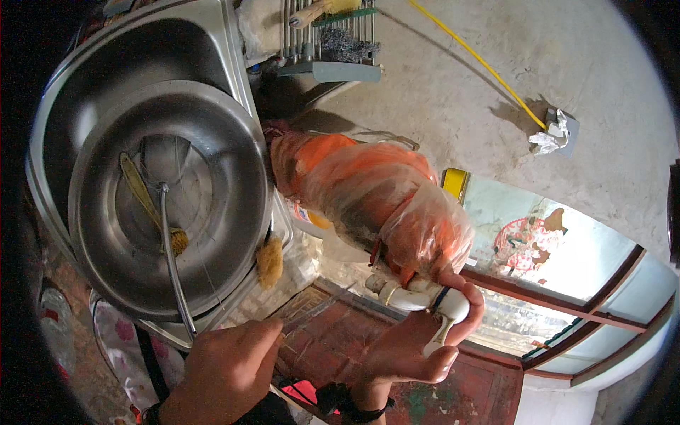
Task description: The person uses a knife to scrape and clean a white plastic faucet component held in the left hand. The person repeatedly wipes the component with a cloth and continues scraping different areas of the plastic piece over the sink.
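My right hand (414, 347) grips a white tap fitting (419, 299) that sticks out from under an orange device wrapped in clear plastic film (368, 195). The fitting's white lever (440, 338) lies against my palm. My left hand (223, 368) is closed on a thin metal blade (319, 309), whose tip points right toward the fitting and ends just short of it. A dark band sits on my right wrist.
To the left, a large steel basin (234, 127) rests in a steel sink (64, 85) and holds a ladle (168, 212) and a brush (149, 202). A dish rack with a steel scourer (347, 44) hangs above. A yellow cable (482, 60) crosses the concrete wall, and a window (567, 269) is at right.
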The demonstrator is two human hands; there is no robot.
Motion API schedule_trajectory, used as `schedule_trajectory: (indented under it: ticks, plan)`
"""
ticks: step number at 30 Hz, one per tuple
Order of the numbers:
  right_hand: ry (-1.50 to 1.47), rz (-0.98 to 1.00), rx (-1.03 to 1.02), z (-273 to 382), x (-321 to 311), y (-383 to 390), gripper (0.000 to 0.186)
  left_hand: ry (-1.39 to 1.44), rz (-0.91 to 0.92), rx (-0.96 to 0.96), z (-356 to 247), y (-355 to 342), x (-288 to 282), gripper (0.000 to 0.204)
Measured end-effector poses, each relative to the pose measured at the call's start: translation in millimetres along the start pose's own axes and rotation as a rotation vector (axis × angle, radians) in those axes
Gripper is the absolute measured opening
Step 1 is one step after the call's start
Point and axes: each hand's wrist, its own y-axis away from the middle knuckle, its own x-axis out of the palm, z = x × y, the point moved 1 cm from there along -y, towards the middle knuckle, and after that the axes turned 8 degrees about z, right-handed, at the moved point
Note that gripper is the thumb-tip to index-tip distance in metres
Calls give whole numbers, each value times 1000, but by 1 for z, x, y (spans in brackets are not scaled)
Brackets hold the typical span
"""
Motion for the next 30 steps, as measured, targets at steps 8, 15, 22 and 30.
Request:
schedule_trajectory:
  ticks: [8, 15, 22, 30]
  plan:
    - [-48, -24, 58, 0, 5, 2, 67, -24, 111, 96, -1, 13, 3, 18]
    - [33, -31, 60, 5, 9, 0, 70, 11, 39, 182, 2, 15, 7, 21]
    - [16, -41, 34, 1, 8, -3, 71, -19, 29, 119, -1, 5, 14, 18]
    - [13, -13, 4, 4, 11, -4, 71, 30, 104, 75, -2, 4, 4, 18]
